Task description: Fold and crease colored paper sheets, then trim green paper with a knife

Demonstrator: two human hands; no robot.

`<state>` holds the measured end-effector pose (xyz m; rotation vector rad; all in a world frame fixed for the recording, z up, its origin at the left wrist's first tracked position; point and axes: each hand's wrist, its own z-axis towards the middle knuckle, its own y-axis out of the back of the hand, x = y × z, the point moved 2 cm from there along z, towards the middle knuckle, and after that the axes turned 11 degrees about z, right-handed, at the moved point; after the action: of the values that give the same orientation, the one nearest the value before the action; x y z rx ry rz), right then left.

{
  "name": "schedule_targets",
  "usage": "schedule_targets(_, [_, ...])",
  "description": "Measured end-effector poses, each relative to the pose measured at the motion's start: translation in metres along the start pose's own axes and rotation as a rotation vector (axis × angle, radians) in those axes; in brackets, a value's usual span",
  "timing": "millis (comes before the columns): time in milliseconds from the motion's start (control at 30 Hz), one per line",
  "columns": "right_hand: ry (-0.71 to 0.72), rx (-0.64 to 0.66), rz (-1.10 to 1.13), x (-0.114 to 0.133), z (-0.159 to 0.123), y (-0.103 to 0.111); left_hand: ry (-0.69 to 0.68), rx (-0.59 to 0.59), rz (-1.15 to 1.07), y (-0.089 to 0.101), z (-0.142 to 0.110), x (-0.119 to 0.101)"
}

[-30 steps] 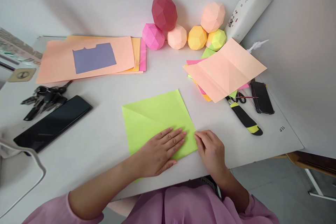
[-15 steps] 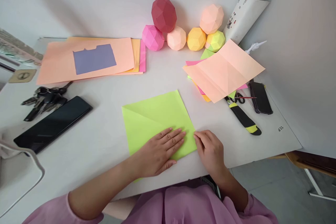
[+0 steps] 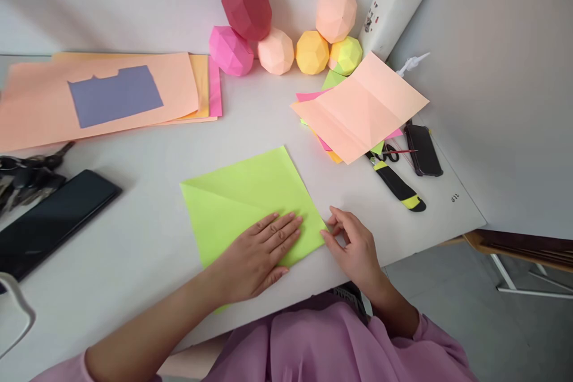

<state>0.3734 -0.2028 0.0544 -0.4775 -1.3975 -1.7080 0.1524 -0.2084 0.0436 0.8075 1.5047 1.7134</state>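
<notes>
Your left hand (image 3: 257,256) lies palm down on the green sheet (image 3: 242,182), its four fingers stretched out nearly flat and close together, pointing toward the sheet's right-hand edge, with the thumb a little apart and reaching near the lower edge; it presses on the paper rather than gripping it. Your right hand (image 3: 354,248) is just beside the sheet's right corner, fingers bent, with a modest gap between thumb and index fingertip and nothing visibly pinched between them. The thumb tip is right at the paper's edge, but you cannot tell for sure whether it touches, and the index fingertip is off the sheet, above the white table (image 3: 147,239). The green sheet lies mostly under and beyond your left fingers, to the left of your right hand, with a slanting crease running from its far left corner toward your left hand. Beyond your right hand, you have a black-and-yellow tool (image 3: 396,184) and a creased peach sheet (image 3: 367,101) on a pile of coloured paper. Faceted paper balls (image 3: 275,51) sit along the wall, and a large black phone (image 3: 58,215) lies well to the left, near the keys (image 3: 29,182)
</notes>
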Motion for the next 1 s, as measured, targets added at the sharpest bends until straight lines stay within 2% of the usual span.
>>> schedule_targets(200, [0.012, -0.037, -0.116, 0.006, -0.017, 0.003, 0.001, -0.025, 0.004, 0.000, 0.000, 0.001])
schedule_targets(633, [-0.065, -0.047, -0.358, 0.016, -0.017, -0.006, 0.005, -0.029, 0.005, 0.000, 0.000, 0.000])
schedule_targets(800, [-0.092, -0.023, -0.383, 0.015, -0.015, -0.007, -0.001, -0.034, -0.002, 0.000, 0.000, 0.000])
schedule_targets(1000, [-0.081, -0.052, -0.379, 0.014, -0.017, -0.007, 0.003, -0.020, 0.000, -0.001, -0.001, 0.000])
